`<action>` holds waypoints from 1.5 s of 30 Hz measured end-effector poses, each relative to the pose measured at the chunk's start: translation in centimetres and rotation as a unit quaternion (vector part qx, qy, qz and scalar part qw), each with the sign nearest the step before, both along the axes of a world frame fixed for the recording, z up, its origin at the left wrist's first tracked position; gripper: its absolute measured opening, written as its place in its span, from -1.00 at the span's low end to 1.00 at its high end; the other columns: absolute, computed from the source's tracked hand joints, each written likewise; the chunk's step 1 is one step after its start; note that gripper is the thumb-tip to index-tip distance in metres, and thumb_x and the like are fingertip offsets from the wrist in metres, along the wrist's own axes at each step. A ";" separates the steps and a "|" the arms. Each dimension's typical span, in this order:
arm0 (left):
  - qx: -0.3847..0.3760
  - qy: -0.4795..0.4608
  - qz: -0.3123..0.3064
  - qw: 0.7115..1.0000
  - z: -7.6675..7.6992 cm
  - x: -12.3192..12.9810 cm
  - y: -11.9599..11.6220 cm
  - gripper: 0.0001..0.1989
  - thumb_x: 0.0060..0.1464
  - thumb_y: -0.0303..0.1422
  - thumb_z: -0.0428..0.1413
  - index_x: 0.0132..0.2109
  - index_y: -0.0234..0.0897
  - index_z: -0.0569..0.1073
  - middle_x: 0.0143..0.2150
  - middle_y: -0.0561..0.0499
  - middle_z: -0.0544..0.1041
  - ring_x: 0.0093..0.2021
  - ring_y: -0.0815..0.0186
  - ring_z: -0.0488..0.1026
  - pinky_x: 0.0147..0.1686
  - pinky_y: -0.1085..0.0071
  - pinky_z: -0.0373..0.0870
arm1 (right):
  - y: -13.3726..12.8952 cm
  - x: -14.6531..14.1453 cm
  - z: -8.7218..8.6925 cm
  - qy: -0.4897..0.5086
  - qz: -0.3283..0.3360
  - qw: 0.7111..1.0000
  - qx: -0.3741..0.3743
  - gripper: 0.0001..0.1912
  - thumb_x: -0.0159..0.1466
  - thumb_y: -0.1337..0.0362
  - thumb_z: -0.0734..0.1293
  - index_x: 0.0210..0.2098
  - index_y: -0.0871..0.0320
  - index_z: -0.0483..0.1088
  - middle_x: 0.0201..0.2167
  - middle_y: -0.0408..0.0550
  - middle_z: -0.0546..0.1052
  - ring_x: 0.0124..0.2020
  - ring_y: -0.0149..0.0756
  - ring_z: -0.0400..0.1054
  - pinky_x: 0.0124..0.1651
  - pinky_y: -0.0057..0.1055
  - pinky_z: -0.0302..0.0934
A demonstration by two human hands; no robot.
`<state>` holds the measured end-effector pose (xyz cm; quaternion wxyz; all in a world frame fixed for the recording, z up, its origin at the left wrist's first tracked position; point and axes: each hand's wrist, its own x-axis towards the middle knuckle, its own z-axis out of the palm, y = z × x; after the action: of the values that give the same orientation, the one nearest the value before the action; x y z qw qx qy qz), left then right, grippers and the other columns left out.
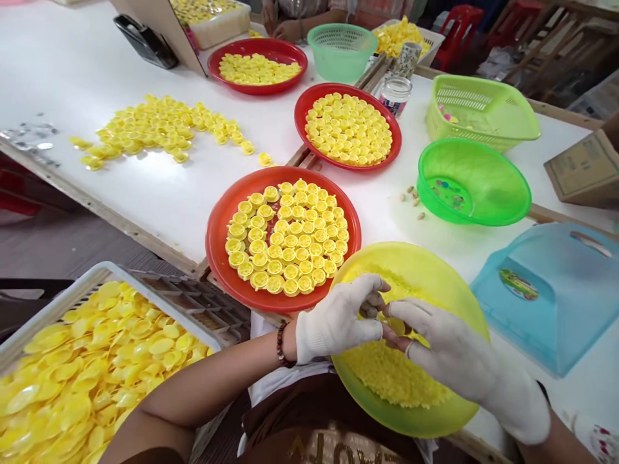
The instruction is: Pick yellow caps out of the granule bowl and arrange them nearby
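My left hand (341,319) and my right hand (449,354) wear white knit gloves with bare fingertips. They meet above a translucent yellow basin (411,422). Between the fingertips of both hands is a small yellow plastic piece (399,325), partly hidden by the fingers. Many tiny yellow parts (401,380) lie in the basin below. Just left of it, a red tray (217,258) holds round yellow plastic pieces (290,241) set out side by side, with a gap toward its upper left.
A crate (109,267) full of yellow discs stands at lower left. Loose yellow pieces (145,129) lie on the white table. Behind are two more red trays (300,122) (213,64). At right are a green bowl (503,187), a green basket (483,96) and a blue lid-like sheet (575,303).
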<state>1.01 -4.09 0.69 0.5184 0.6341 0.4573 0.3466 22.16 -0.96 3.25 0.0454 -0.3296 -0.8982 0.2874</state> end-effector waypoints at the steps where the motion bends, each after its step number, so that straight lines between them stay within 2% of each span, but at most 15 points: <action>1: 0.014 -0.001 0.008 1.000 0.1 -1.0 0.2 -0.49 0.07 -0.33 0.29 0.14 -0.29 0.35 -0.09 -0.06 0.58 -0.21 0.33 0.54 -0.16 0.39 0.50 | 0.5 -0.5 0.2 0.000 0.006 1.000 0.002 -0.78 0.30 0.34 0.31 -0.11 -0.10 0.37 -0.19 0.01 0.58 -0.21 -0.08 0.51 -0.19 -0.14 0.46; 3: 0.084 0.071 0.067 0.992 0.4 -3.9 1.1 -0.67 0.17 -0.25 0.22 0.04 -0.27 0.44 -0.12 -0.05 0.59 -0.20 0.31 0.53 -0.12 0.34 0.48 | 1.6 -1.8 0.8 -0.005 0.014 1.000 0.022 -0.78 0.28 0.33 0.34 -0.12 -0.11 0.37 -0.21 0.01 0.59 -0.23 -0.06 0.51 -0.17 -0.10 0.45; 4: 0.127 0.138 0.117 0.975 0.5 -5.8 1.8 -0.76 0.22 -0.24 0.17 -0.04 -0.27 0.48 -0.14 -0.06 0.58 -0.18 0.29 0.51 -0.10 0.30 0.45 | 2.2 -2.5 1.1 -0.004 0.019 0.999 0.035 -0.75 0.28 0.33 0.35 -0.07 -0.08 0.36 -0.17 0.01 0.59 -0.20 -0.06 0.51 -0.13 -0.09 0.44; 7: 0.186 0.348 0.253 0.883 0.5 -12.0 4.4 -0.78 0.29 -0.27 0.04 -0.16 -0.30 0.51 -0.14 -0.12 0.55 -0.13 0.21 0.47 -0.10 0.24 0.39 | 4.5 -5.6 1.7 0.016 0.048 0.997 0.057 -0.72 0.31 0.31 0.33 0.01 0.03 0.35 -0.06 0.02 0.57 -0.11 -0.10 0.49 -0.05 -0.12 0.41; 9: 0.159 0.466 0.267 0.829 0.0 -15.3 6.2 -0.77 0.27 -0.27 0.04 -0.14 -0.32 0.51 -0.10 -0.17 0.51 -0.15 0.17 0.45 -0.18 0.24 0.36 | 6.2 -8.5 2.0 0.034 0.070 0.996 0.052 -0.77 0.31 0.29 0.34 -0.03 0.07 0.36 -0.11 -0.01 0.57 -0.14 -0.17 0.47 -0.07 -0.19 0.38; 11: 0.130 0.540 0.242 0.796 -0.8 -17.5 7.4 -0.76 0.23 -0.28 0.06 -0.10 -0.32 0.51 -0.09 -0.19 0.49 -0.17 0.15 0.44 -0.23 0.25 0.30 | 8.0 -11.9 2.2 0.045 0.079 0.994 0.056 -0.80 0.28 0.31 0.36 -0.09 0.10 0.37 -0.20 -0.04 0.56 -0.20 -0.22 0.44 -0.10 -0.24 0.34; 16: 0.110 0.604 0.213 0.760 -2.0 -18.9 7.9 -0.75 0.24 -0.32 -0.02 -0.15 -0.31 0.52 -0.09 -0.19 0.48 -0.15 0.08 0.42 -0.25 0.21 0.23 | 12.1 -20.6 1.8 0.054 0.096 0.989 0.094 -0.74 0.23 0.38 0.37 -0.08 0.15 0.33 -0.13 -0.01 0.53 -0.17 -0.23 0.38 -0.03 -0.27 0.26; 20: 0.106 0.608 0.210 0.758 -1.9 -19.3 7.3 -0.72 0.26 -0.29 -0.04 -0.19 -0.30 0.53 -0.09 -0.19 0.47 -0.13 0.05 0.42 -0.22 0.19 0.22 | 14.5 -25.6 0.3 0.034 0.086 0.989 0.119 -0.75 0.24 0.43 0.34 -0.09 0.13 0.30 -0.08 0.02 0.51 -0.07 -0.17 0.36 0.04 -0.24 0.24; 24: 0.122 0.589 0.221 0.768 -2.0 -19.7 6.9 -0.72 0.25 -0.30 -0.04 -0.17 -0.29 0.55 -0.11 -0.19 0.48 -0.13 0.06 0.42 -0.22 0.18 0.24 | 16.0 -27.9 -1.2 -0.002 0.084 0.987 0.139 -0.74 0.23 0.48 0.29 -0.13 0.08 0.26 -0.10 -0.01 0.48 -0.06 -0.17 0.34 0.02 -0.26 0.21; 30: 0.147 0.548 0.204 0.798 -2.5 -19.2 6.5 -0.64 0.26 -0.14 -0.01 -0.26 -0.27 0.57 -0.22 -0.15 0.48 -0.18 0.10 0.43 -0.21 0.18 0.30 | 16.8 -27.7 -1.1 -0.003 0.088 0.986 0.139 -0.76 0.20 0.47 0.28 -0.17 0.09 0.24 -0.15 -0.03 0.45 -0.12 -0.19 0.32 -0.02 -0.29 0.19; 32: 0.143 0.547 0.191 0.802 -2.7 -18.6 6.5 -0.67 0.24 -0.16 0.02 -0.25 -0.27 0.57 -0.20 -0.15 0.49 -0.19 0.10 0.44 -0.21 0.17 0.31 | 16.7 -27.5 -0.9 -0.008 0.092 0.987 0.130 -0.76 0.19 0.48 0.28 -0.18 0.10 0.24 -0.17 -0.03 0.46 -0.15 -0.19 0.32 -0.04 -0.29 0.19; 37: 0.144 0.565 0.176 0.793 -2.6 -17.8 6.6 -0.70 0.25 -0.27 -0.01 -0.24 -0.27 0.58 -0.18 -0.14 0.51 -0.19 0.09 0.45 -0.21 0.18 0.30 | 16.6 -27.7 -0.8 -0.020 0.085 0.988 0.130 -0.77 0.19 0.48 0.30 -0.20 0.11 0.25 -0.18 -0.01 0.46 -0.14 -0.18 0.32 -0.03 -0.28 0.21; 41: 0.153 0.578 0.195 0.777 -1.9 -19.0 7.3 -0.65 0.31 -0.29 -0.10 -0.16 -0.30 0.56 -0.14 -0.15 0.53 -0.17 0.11 0.46 -0.21 0.21 0.28 | 16.9 -27.8 -0.7 -0.012 0.073 0.987 0.143 -0.74 0.19 0.50 0.29 -0.17 0.11 0.25 -0.15 -0.01 0.46 -0.07 -0.17 0.33 0.04 -0.29 0.19; 43: 0.160 0.599 0.174 0.765 -1.7 -20.0 7.9 -0.67 0.30 -0.34 -0.10 -0.11 -0.30 0.55 -0.08 -0.16 0.54 -0.15 0.10 0.45 -0.20 0.21 0.27 | 16.9 -27.8 -0.5 -0.010 0.070 0.988 0.137 -0.75 0.19 0.48 0.29 -0.18 0.12 0.25 -0.16 0.00 0.46 -0.09 -0.17 0.33 0.02 -0.28 0.20; 45: 0.170 0.613 0.123 0.762 -1.8 -20.7 8.5 -0.70 0.27 -0.37 -0.08 -0.09 -0.29 0.55 -0.03 -0.15 0.54 -0.12 0.08 0.45 -0.19 0.19 0.26 | 17.0 -27.8 -0.4 -0.006 0.070 0.989 0.129 -0.75 0.18 0.47 0.30 -0.18 0.12 0.25 -0.17 0.01 0.46 -0.12 -0.16 0.33 0.00 -0.26 0.21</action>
<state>-19.66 4.39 -1.08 -0.0360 0.7269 0.6856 0.0168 -5.69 16.03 2.83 0.0618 -0.2590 -0.9488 0.1700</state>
